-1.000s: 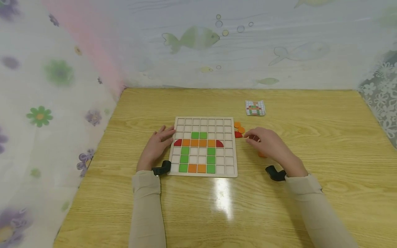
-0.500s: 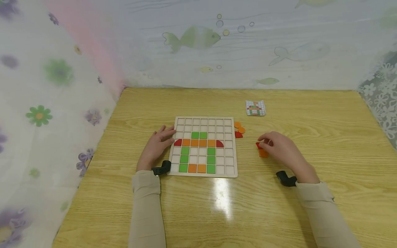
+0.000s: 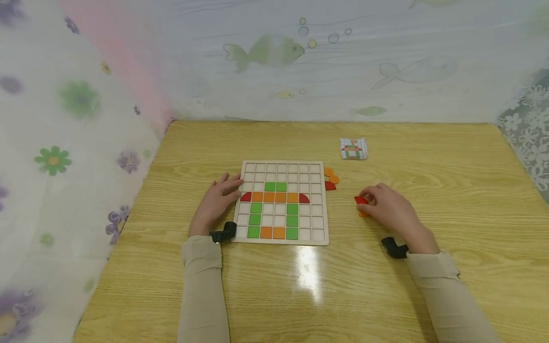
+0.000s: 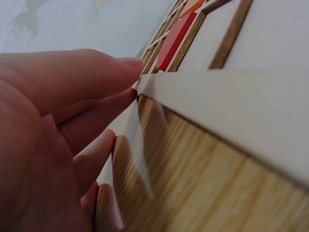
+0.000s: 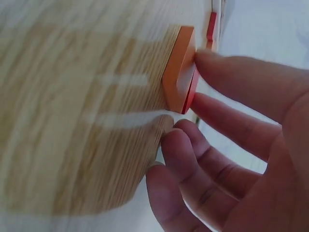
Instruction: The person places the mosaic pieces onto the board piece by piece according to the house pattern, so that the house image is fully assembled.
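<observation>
My left hand [image 3: 218, 202] rests at the left edge of a wooden grid board [image 3: 316, 238], its fingertips touching the rim. Green square tiles [image 3: 292, 221], orange square tiles [image 3: 269, 197] and two rounded red tiles [image 3: 303, 198] sit in the board's cells. Right of the board, my right hand [image 3: 388, 209] pinches a red tile [image 3: 360, 200] between thumb and index finger. An orange tile [image 5: 178, 72] lies on the table right beside the red one, partly hidden by the thumb in the head view. The other fingers of the right hand curl loosely below.
Two orange round tiles [image 3: 334, 179] and a red quarter-round tile [image 3: 330, 186] lie along the board's right edge. A small card [image 3: 353, 148] printed with a coloured grid pattern lies farther back. The wooden table [image 3: 463, 190] meets a patterned wall covering [image 3: 326, 71] behind.
My right hand has moved right and toward me, from beside the red quarter-round tile to the red and orange tiles, and its fingers have closed on the red one. The left hand stays still.
</observation>
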The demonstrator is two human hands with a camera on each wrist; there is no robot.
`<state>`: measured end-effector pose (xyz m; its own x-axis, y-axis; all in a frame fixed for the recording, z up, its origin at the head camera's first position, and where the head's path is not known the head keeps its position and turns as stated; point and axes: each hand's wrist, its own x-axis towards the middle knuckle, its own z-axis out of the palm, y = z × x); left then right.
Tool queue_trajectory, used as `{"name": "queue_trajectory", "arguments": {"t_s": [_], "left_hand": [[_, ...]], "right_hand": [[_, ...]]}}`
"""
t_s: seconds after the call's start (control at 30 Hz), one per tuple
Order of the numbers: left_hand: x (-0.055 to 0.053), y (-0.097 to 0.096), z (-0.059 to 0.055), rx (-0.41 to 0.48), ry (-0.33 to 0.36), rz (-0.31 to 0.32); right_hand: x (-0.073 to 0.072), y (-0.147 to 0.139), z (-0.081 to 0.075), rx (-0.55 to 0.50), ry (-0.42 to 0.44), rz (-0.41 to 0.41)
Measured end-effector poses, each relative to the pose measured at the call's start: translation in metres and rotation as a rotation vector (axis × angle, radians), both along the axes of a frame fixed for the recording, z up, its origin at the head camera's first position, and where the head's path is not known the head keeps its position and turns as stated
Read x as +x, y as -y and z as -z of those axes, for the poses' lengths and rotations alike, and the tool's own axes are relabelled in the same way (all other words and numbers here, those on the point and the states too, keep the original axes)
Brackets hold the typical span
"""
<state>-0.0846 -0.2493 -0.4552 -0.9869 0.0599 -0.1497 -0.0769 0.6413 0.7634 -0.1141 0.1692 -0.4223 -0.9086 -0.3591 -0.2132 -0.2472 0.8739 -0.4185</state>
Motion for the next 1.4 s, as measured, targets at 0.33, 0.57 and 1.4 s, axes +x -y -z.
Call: {"name": "queue_trajectory", "arguments": {"t_s": [0.33, 0.57, 1.4], "left_hand": [[-0.001, -0.001, -0.001, -0.006, 0.006, -0.006], [0.0, -0.001, -0.001, -0.001, 0.004, -0.006], [0.001, 0.0, 0.001, 0.011, -0.003, -0.008]], "right_hand": [[0.0, 0.009, -0.002, -0.017, 0.021, 0.002], [-0.001, 0.015, 0.004, -0.034, 0.024, -0.031], [-0.012, 0.049, -0.002, -0.184, -0.074, -0.19]]}}
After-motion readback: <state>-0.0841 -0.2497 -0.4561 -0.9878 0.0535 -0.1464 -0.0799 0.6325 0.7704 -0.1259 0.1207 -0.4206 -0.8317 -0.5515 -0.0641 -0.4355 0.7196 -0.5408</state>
